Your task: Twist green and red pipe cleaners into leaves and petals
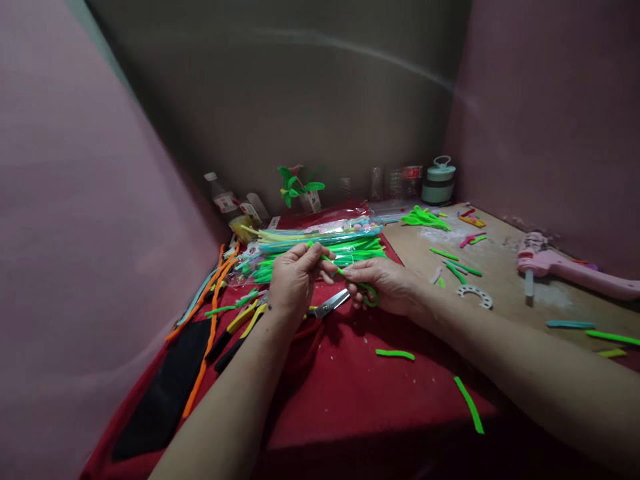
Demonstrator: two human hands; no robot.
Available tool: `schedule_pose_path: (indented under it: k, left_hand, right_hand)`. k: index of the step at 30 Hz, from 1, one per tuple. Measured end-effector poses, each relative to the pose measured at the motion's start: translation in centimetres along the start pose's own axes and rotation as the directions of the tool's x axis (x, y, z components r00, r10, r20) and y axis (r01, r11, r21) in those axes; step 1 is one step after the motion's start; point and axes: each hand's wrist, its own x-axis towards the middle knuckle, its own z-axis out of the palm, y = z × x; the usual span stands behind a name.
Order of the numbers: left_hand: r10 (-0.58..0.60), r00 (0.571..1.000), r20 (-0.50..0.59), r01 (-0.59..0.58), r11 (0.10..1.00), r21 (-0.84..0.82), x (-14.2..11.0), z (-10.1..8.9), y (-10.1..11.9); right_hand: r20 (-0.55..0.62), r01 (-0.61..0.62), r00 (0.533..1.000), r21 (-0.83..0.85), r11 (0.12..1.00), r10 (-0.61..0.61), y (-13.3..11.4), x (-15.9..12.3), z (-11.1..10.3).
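Between my two hands runs a bright green pipe cleaner [371, 295], its lower end curled into a loop under my right palm. My left hand [296, 272] pinches the upper part between thumb and forefinger. My right hand [379, 283] has its fingers closed on the same pipe cleaner a little to the right. Just below the hands lie scissors [331, 305], their blades pointing up and right. Yellow-and-black handled pliers [245, 320] rest to the left, partly behind my left wrist. Clear bags of green pipe cleaners [350, 250] lie behind both hands.
Cut green pieces [395, 354] are scattered on the red cloth [345, 400]. At right sits a pink glue gun [575, 267]. Orange pipe cleaners [213, 333] cross a black cloth [163, 393]. A bottle [223, 195], a pipe-cleaner flower [297, 183] and a green container [439, 183] stand behind.
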Motion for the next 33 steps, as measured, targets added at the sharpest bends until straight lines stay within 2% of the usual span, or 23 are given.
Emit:
schedule_pose_path:
  k: [6, 10, 15, 17, 21, 24, 28, 33]
  left_hand:
    - [0.032, 0.996, -0.085, -0.028, 0.999, 0.037, 0.3, -0.4, 0.5]
    - [0.038, 0.984, -0.174, -0.034, 0.999, 0.026, 0.3, -0.5, 0.5]
    - [0.011, 0.981, -0.192, -0.020, 0.999, -0.044, 0.6, -0.4, -0.3]
    - [-0.036, 0.984, -0.175, 0.030, 0.999, -0.037, 0.5, -0.2, -0.9]
    - [-0.181, 0.981, -0.076, 0.188, 0.977, 0.097, -0.2, 0.5, -1.8]
    - [-0.198, 0.973, -0.117, 0.218, 0.957, 0.191, -0.7, 0.9, -1.7]
    - [-0.172, 0.968, -0.184, 0.210, 0.955, 0.211, -0.6, 0.7, -0.9]
    - [-0.117, 0.970, -0.211, 0.161, 0.966, 0.203, -0.2, 0.3, -0.3]
  right_hand:
    - [-0.069, -0.030, 0.997, -0.044, 0.999, 0.027, 0.1, 0.0, 0.1]
    - [-0.089, 0.039, 0.995, -0.102, 0.994, -0.049, 0.3, -0.1, 0.4]
    - [-0.147, 0.126, 0.978, -0.162, 0.979, -0.150, 0.7, 0.0, 0.4]
    - [-0.158, 0.145, 0.973, -0.164, 0.976, -0.171, 0.7, 0.0, 0.4]
    - [-0.182, 0.182, 0.957, -0.222, 0.958, -0.224, 0.6, -0.1, 0.5]
    - [-0.179, 0.197, 0.948, -0.313, 0.929, -0.262, 0.4, -0.2, 0.6]
    - [-0.148, 0.170, 0.961, -0.344, 0.923, -0.232, 0.4, -0.2, 0.7]
    - [-0.133, 0.112, 0.981, -0.224, 0.968, -0.145, 0.4, -0.3, 0.5]
